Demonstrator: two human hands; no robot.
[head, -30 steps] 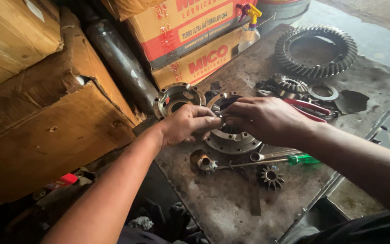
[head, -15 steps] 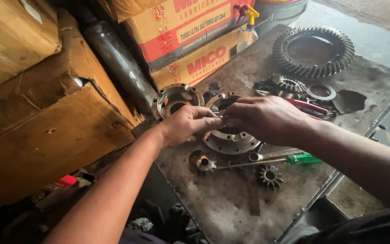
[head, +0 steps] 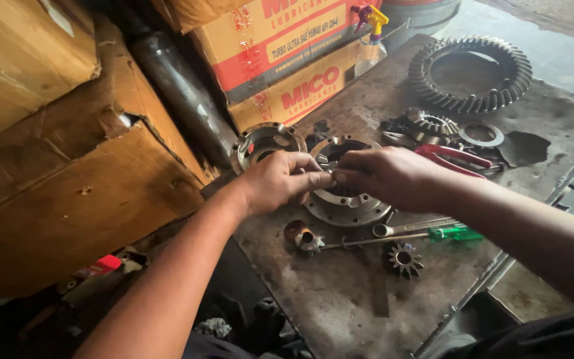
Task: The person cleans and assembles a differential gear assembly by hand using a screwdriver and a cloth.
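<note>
My left hand and my right hand meet fingertip to fingertip just above a round steel differential case half that lies flat on the stained metal table. Both hands pinch a small metal part between them. Fingers hide most of it, so I cannot tell its shape. A second flanged case half lies just behind my left hand. In front of the hands lie a small bevel gear and a rusty pinion.
A large ring gear lies at the table's far right. Red-handled pliers, a washer, a wrench and a green-handled screwdriver surround the case. Cardboard boxes, red-orange cartons and a steel tube crowd the left.
Both hands stay over the case half with fingertips together. Nothing else on the table has moved.
</note>
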